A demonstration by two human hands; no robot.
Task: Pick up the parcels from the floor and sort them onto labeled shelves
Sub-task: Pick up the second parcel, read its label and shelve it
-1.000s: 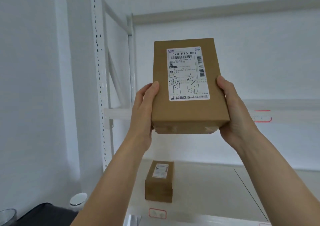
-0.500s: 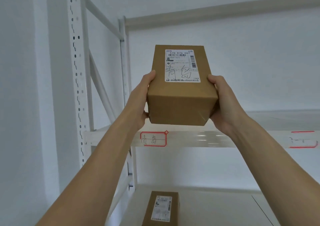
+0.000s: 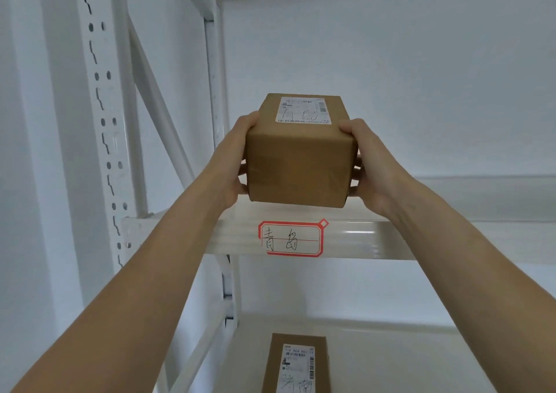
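A brown cardboard parcel [image 3: 299,163] with a white shipping label on its top is held level between both hands. My left hand [image 3: 233,166] grips its left side and my right hand [image 3: 371,163] grips its right side. The parcel's bottom front edge is at the front lip of the upper white shelf [image 3: 391,239], directly above a red-bordered label [image 3: 291,239] with two handwritten characters. Whether the parcel rests on the shelf or hovers just above it I cannot tell.
A second brown parcel [image 3: 296,365] with a white label lies on the lower shelf [image 3: 406,359]. A perforated white upright [image 3: 102,115] and a diagonal brace [image 3: 162,109] stand at the left. A white wall lies behind the rack.
The parcel went from upright with its label facing me to lying flat, and both hands carried it forward to the upper shelf's edge. My view rose and moved closer to the rack.
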